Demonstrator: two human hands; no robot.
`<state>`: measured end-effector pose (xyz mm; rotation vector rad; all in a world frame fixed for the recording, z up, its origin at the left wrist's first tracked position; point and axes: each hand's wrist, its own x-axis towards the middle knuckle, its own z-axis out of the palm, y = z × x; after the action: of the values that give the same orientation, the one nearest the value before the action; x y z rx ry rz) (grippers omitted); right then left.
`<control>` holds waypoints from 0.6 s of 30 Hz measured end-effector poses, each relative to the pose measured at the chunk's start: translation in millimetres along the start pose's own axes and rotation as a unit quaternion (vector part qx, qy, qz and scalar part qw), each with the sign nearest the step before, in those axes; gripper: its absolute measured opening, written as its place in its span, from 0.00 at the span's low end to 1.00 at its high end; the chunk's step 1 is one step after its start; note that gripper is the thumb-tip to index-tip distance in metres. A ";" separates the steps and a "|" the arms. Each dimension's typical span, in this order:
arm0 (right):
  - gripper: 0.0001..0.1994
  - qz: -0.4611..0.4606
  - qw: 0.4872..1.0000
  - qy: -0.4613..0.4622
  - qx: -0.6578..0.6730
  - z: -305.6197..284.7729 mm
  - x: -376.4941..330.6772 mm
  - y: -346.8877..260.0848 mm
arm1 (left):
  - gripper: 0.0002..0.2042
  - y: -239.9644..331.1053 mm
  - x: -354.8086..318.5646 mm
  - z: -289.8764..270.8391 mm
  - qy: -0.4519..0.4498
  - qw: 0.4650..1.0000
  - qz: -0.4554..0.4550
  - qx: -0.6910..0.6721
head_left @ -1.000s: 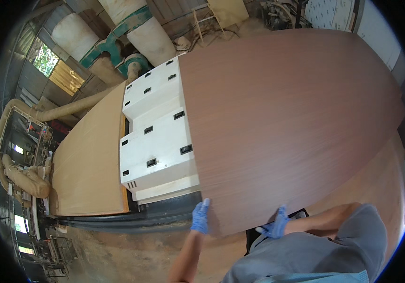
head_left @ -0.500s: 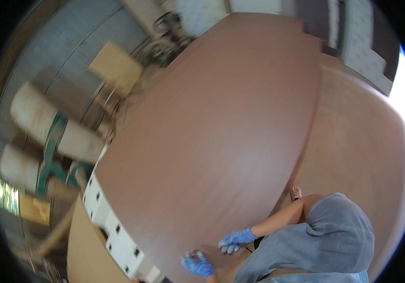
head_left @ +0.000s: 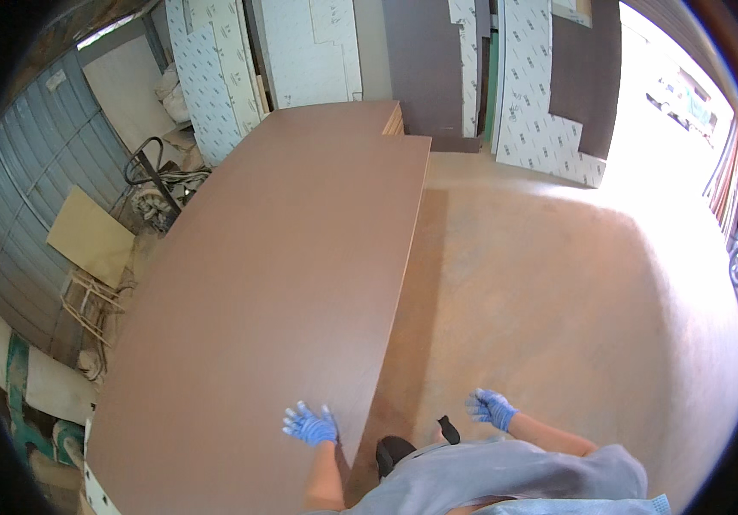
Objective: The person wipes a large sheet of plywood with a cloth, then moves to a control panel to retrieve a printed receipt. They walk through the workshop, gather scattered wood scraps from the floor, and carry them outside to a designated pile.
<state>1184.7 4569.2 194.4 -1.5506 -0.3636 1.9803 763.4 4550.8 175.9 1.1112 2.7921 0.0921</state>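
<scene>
Brown board (head_left: 274, 283) lies flat before me, stretching toward white patterned sheets (head_left: 309, 51) at the wall. My left grip (head_left: 310, 425) rests spread on it; right grip (head_left: 492, 408) hangs spread, apart.

- The big brown board (head_left: 283, 283) runs out of frame at the bottom left, so its near corner below the left grip (head_left: 310, 425) is cut off.
- What's holding the board up is hidden underneath it.
- Can't tell if the right grip (head_left: 492, 407) touches anything, it's just splayed over the floor (head_left: 558, 292).
- Bright doorway (head_left: 678, 112) far beyond the right grip is blown out, details too washed to read.
</scene>
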 end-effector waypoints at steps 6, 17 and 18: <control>0.17 -0.005 0.999 -0.039 0.017 -30.8 121.8 -94.0 | 0.37 80.8 69.0 14.2 -0.018 0.997 -0.061 0.041; 0.15 -0.113 0.922 0.003 -0.370 41.4 357.0 -409.1 | 0.33 223.0 158.9 -47.0 -0.037 0.938 -0.346 -0.003; 0.15 -0.125 0.900 0.007 -0.417 42.3 382.0 -443.7 | 0.33 248.2 165.7 -50.4 -0.032 0.923 -0.383 -0.012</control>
<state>1213.6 5153.7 148.9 -1.8616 -1.4749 1.6746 805.4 4844.6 235.2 -0.0435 2.9256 0.0041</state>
